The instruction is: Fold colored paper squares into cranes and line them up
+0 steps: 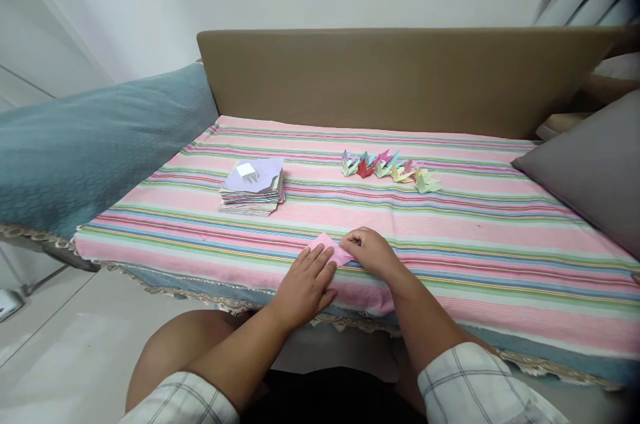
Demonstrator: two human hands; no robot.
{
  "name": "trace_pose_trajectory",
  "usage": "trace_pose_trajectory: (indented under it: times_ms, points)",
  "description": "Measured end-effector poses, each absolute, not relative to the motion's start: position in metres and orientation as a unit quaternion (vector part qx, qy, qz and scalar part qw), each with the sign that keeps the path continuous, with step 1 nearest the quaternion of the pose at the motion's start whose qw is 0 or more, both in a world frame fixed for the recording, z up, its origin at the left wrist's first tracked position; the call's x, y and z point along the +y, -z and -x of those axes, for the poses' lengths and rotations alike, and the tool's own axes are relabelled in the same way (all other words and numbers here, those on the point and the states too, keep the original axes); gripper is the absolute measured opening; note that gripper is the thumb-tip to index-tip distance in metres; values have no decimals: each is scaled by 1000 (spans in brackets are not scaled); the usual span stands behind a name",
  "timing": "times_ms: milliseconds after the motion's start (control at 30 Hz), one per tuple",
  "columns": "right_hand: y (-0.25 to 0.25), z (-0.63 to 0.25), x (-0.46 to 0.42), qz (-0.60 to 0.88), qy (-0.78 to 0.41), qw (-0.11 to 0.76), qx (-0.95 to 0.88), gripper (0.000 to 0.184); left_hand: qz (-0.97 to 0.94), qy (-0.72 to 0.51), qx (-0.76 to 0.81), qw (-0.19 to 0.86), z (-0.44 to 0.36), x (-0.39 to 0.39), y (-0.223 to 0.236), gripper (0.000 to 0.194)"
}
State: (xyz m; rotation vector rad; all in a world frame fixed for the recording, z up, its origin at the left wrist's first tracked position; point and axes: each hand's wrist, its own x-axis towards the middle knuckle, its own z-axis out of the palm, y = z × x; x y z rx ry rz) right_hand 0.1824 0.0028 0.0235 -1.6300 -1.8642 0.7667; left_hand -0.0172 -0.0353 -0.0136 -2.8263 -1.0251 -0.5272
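Observation:
A folded pink paper point(330, 249) lies on the striped cloth point(450, 231) near its front edge. My left hand point(306, 284) rests flat on the paper's near side, fingers stretched out and pressing down. My right hand point(373, 252) is curled, its fingertips pinching the paper's right end. Farther back at the left a stack of coloured paper sheets point(253, 194) has a small white charger plug point(247, 172) on top. A row of several folded paper cranes point(390, 169) in mixed colours lies at the back centre.
A blue cushion point(90, 144) borders the left side and a grey pillow point(595, 167) the right. A tan backrest point(400, 77) stands behind. My bare knee point(180, 344) is below the cloth's lace-trimmed front edge.

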Motion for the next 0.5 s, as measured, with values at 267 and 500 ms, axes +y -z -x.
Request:
trace_pose_trajectory:
  times_ms: [267,500]
  points:
    - [-27,-209,-16,537,-438,322,-645,35,923,171,-341,40,16,-35,14,44]
    - [-25,-207,-25,430,-223,285,-827,20,924,163,-343,29,15,-36,10,45]
